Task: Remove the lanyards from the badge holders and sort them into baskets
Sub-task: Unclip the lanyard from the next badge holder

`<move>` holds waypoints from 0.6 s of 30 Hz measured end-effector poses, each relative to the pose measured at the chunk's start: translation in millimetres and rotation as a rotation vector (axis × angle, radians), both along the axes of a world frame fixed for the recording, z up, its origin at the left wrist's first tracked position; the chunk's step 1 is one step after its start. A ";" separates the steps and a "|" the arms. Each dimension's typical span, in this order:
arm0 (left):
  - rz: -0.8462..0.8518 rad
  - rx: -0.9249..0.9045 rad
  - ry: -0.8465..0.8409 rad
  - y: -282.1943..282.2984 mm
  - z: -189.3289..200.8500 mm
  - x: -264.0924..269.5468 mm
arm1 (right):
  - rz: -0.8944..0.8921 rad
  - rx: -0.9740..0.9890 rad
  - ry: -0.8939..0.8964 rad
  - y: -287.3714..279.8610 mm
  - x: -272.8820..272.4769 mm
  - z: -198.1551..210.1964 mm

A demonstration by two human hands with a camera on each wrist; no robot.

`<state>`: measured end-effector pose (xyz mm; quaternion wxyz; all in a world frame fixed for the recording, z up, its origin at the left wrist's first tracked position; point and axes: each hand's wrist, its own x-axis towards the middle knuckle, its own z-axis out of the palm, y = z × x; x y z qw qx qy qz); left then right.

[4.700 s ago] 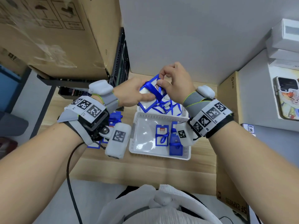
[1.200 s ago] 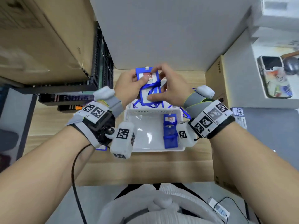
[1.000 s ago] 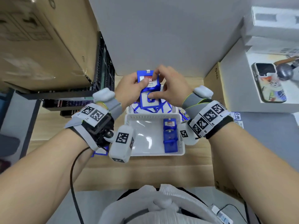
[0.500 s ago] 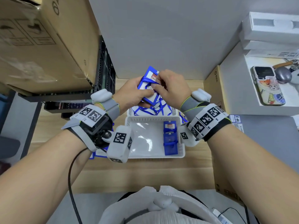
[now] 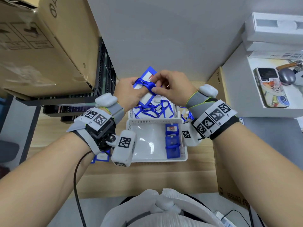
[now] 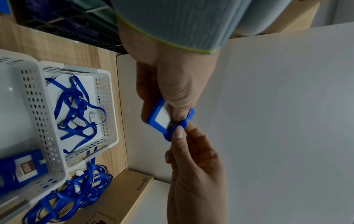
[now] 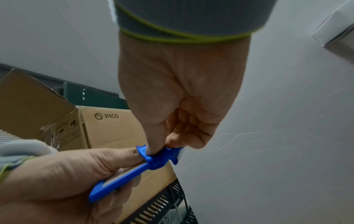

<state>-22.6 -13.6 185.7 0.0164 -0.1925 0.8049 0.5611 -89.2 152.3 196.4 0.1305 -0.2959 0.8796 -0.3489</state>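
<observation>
My left hand (image 5: 139, 91) grips a blue badge holder (image 5: 148, 75) above the far white basket (image 5: 176, 110). A blue lanyard (image 5: 148, 86) is bunched round the holder's middle, and my right hand (image 5: 155, 85) pinches it between thumb and forefinger. The left wrist view shows the holder (image 6: 159, 116) in my left hand (image 6: 172, 112), with the right hand (image 6: 180, 133) at its edge. In the right wrist view the right hand (image 7: 159, 148) nips the lanyard (image 7: 157, 159). Loose lanyards (image 5: 152, 110) fill the far basket. The near basket (image 5: 155, 122) holds two badge holders (image 5: 172, 141).
More lanyards (image 6: 76, 197) lie heaped on the wooden table to the right of the baskets. Badge holders (image 5: 101, 157) lie left of the near basket. Cardboard boxes (image 5: 41, 46) and a black crate (image 5: 105, 79) stand left, a PICO box (image 5: 218, 82) right, a grey wall behind.
The holder has tipped from upright to leaning right, and both hands have stayed above the far basket. My right fingers have shifted onto the lanyard bunched at the holder's middle.
</observation>
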 end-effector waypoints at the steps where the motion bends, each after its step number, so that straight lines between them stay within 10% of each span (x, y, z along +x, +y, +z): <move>1: 0.004 -0.011 0.005 -1.0 -1.4 -1.3 | -0.005 0.029 0.000 -0.7 -1.8 0.1; 11: -0.161 0.041 -0.088 -21.0 -6.9 -7.9 | -0.335 -0.081 -0.046 13.1 -16.8 -17.1; 18: -0.515 -0.282 -0.216 -22.3 4.4 -4.6 | -0.428 -0.049 -0.089 22.4 -27.6 -25.2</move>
